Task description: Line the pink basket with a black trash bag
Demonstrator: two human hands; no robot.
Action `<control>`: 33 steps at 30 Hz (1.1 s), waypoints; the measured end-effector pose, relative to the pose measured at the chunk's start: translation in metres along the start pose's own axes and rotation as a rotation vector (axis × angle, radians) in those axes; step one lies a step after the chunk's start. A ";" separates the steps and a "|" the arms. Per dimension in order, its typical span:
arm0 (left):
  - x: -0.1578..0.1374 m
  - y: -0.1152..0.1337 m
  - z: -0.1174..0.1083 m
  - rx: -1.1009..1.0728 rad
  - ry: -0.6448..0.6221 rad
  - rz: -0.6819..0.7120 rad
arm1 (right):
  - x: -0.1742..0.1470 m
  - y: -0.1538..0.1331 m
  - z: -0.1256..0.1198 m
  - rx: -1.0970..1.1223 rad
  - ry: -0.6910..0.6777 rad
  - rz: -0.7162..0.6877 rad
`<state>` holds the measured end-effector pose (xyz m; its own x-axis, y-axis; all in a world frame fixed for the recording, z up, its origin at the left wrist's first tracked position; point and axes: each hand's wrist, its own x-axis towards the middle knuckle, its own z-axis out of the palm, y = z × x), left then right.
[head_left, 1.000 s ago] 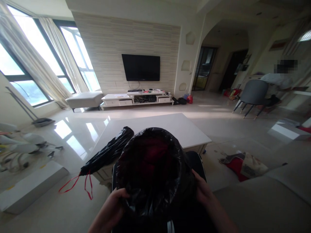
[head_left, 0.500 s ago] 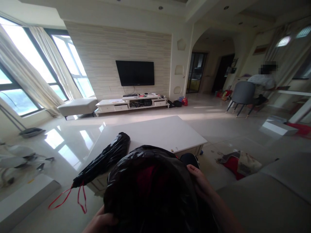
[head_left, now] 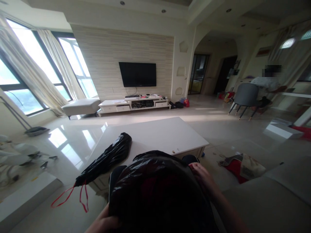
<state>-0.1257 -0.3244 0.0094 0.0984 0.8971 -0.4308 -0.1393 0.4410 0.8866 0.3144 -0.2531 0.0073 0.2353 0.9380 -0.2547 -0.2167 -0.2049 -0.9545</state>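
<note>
1. Black plastic bag (head_left: 155, 191) sits in my lap, just short of the white coffee table (head_left: 155, 136); its mouth, gaping a second ago, now looks collapsed.
2. My left hand (head_left: 104, 223) pinches its near rim.
3. My right hand (head_left: 202, 173) grips the far edge, fingers curled.
4. I judge the mouth is being gathered.

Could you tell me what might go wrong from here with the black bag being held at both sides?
The thin black bag is pinched at its rim by the left hand and right hand; the film may tear or slip free, and the red contents could then spill. The second bag lies at the white table's edge with its red drawstring dangling over the floor, so a knee or elbow could snag it and pull it off.
</note>
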 end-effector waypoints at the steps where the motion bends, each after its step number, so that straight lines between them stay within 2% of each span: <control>1: 0.001 0.001 0.003 -0.013 0.021 0.001 | 0.000 0.003 -0.003 -0.029 0.061 -0.049; 3: 0.005 0.000 0.008 -0.027 0.068 0.002 | -0.007 0.008 -0.009 -0.004 0.086 -0.110; 6: 0.013 -0.004 0.023 -0.001 0.174 0.067 | -0.025 0.011 -0.014 0.052 -0.100 -0.118; 8: 0.015 -0.007 0.040 0.034 0.224 0.170 | -0.033 0.014 -0.012 -0.054 -0.196 -0.097; 10: 0.014 -0.008 0.060 0.073 0.202 0.293 | -0.034 0.019 -0.008 -0.168 -0.159 -0.066; 13: 0.006 -0.005 0.086 0.190 0.081 0.431 | -0.025 0.031 -0.003 -0.149 0.003 -0.021; 15: -0.002 0.000 0.093 0.269 -0.044 0.466 | -0.018 0.037 -0.005 -0.066 0.064 0.012; 17: -0.009 0.006 0.089 0.266 -0.202 0.440 | -0.014 0.039 -0.010 -0.008 0.074 0.063; 19: -0.014 0.012 0.076 0.204 -0.350 0.375 | -0.014 0.039 -0.016 0.028 0.072 0.100; 21: -0.016 0.018 0.058 0.179 -0.419 0.323 | -0.015 0.035 -0.022 0.028 0.060 0.094; 23: -0.014 0.025 0.042 0.229 -0.349 0.301 | -0.015 0.032 -0.029 -0.032 0.052 0.056; 26: -0.005 0.036 0.030 0.343 -0.020 0.348 | -0.013 0.032 -0.039 -0.214 0.041 -0.035; 28: 0.000 0.044 0.032 0.351 0.131 0.448 | -0.011 0.035 -0.044 -0.323 0.023 -0.111; 29: 0.001 0.047 0.036 0.335 0.139 0.509 | -0.011 0.036 -0.044 -0.364 0.007 -0.145; 31: 0.000 0.054 0.048 0.317 0.067 0.599 | -0.014 0.037 -0.043 -0.422 -0.036 -0.193; 33: -0.001 0.060 0.060 0.353 -0.015 0.616 | -0.019 0.032 -0.037 -0.473 -0.085 -0.227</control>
<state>-0.0748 -0.3004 0.0735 0.1184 0.9789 0.1667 0.1538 -0.1840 0.9708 0.3380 -0.2877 -0.0245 0.1446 0.9887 -0.0392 0.2867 -0.0797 -0.9547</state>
